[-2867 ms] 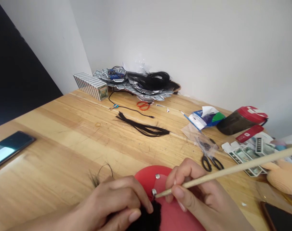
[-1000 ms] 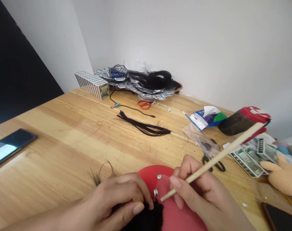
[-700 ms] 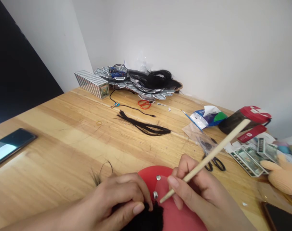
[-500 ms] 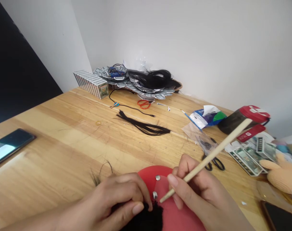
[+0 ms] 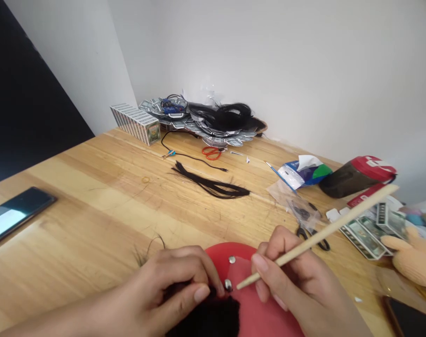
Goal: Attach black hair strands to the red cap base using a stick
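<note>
Pinched in my right hand (image 5: 286, 267) is a pale wooden stick (image 5: 314, 238), its tapered tip pointing down and left beside a small shiny metal stud (image 5: 228, 284). A second metal stud (image 5: 232, 259) sits just above, on a red rounded piece (image 5: 216, 252) with a pinkish surface. My left hand (image 5: 184, 281) is closed, thumb and fingers gripping the edge of a black fuzzy piece (image 5: 213, 318) that lies over the red one. Some dark hair strands (image 5: 144, 255) stick out behind the left hand.
A bundle of black hair (image 5: 213, 183) lies mid-table. Black-handled scissors (image 5: 321, 239) are beyond my right hand, near small boxes (image 5: 365, 234) and a peach knitted toy (image 5: 416, 257). A phone (image 5: 19, 213) rests at left, a dark phone-like device (image 5: 409, 313) at right. Stacked boxes (image 5: 137, 124) stand behind.
The stick has swung lower at its far end, and my right hand has moved slightly right. Its tip now sits a little away from the black piece. My left hand keeps its grip.
</note>
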Motion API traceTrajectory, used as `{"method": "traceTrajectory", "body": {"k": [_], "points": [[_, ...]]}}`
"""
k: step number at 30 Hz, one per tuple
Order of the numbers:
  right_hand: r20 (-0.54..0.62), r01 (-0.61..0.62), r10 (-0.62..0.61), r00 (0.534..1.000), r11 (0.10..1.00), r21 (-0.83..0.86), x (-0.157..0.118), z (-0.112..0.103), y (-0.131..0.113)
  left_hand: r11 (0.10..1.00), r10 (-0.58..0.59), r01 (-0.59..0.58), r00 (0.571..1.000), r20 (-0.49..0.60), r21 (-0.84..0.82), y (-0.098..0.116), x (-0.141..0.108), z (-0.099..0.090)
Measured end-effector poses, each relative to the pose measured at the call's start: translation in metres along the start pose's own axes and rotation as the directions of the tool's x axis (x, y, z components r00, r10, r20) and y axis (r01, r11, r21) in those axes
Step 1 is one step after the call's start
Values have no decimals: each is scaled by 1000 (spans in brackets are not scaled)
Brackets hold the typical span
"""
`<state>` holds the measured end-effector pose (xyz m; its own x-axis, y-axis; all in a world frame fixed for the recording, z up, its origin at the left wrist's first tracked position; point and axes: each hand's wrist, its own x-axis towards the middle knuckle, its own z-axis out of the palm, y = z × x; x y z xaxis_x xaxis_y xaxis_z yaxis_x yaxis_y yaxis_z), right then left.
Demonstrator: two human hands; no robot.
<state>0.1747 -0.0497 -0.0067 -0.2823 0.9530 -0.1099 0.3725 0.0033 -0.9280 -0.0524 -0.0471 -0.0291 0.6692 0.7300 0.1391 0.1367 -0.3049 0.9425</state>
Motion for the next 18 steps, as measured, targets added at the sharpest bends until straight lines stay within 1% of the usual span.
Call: {"method": "traceTrajectory", "body": {"k": [2,4,6,8,9,10,11,12,13,14,15,16,17,18], "points": [[-18,-5,5,1000,1000,-1,0,0,-1,998,-54,52,998,34,44,1,2,-7],[-28,-22,23,999,999,25,0,-1,-2,983,-135,121,986,95,139,1,4,-19],[-18,-50,51,999,996,67,-1,-1,-3,948,-226,185,964,141,260,-2,4,-37],[-7,-76,77,997,991,109,-1,-1,-3,898,-307,249,945,113,362,-8,0,-58],[-3,-89,90,996,988,129,-1,0,-4,873,-334,280,940,73,399,-13,-2,-69],[-1,-100,101,995,984,148,-1,0,-4,836,-358,327,933,-12,441,-18,-4,-79],[-2,-109,111,994,979,170,-1,0,-5,789,-364,385,921,-140,478,-24,-6,-88],[-6,-115,118,993,975,189,-1,1,-5,726,-347,468,882,-318,504,-29,-7,-96],[-10,-115,119,993,972,203,-1,1,-5,663,-318,552,819,-478,505,-33,-7,-101],[-17,-103,109,994,972,212,0,1,-5,621,-274,611,756,-595,490,-36,-5,-103],[-34,-78,88,996,973,216,0,1,-6,605,-234,642,709,-665,471,-37,-3,-103],[-64,-46,61,996,975,216,0,2,-6,611,-208,642,694,-690,462,-37,-1,-99],[-101,-10,33,994,976,216,0,3,-6,652,-193,606,714,-673,456,-35,2,-92],[-140,26,5,990,975,221,-1,4,-7,711,-183,550,746,-640,438,-32,5,-82]]}}
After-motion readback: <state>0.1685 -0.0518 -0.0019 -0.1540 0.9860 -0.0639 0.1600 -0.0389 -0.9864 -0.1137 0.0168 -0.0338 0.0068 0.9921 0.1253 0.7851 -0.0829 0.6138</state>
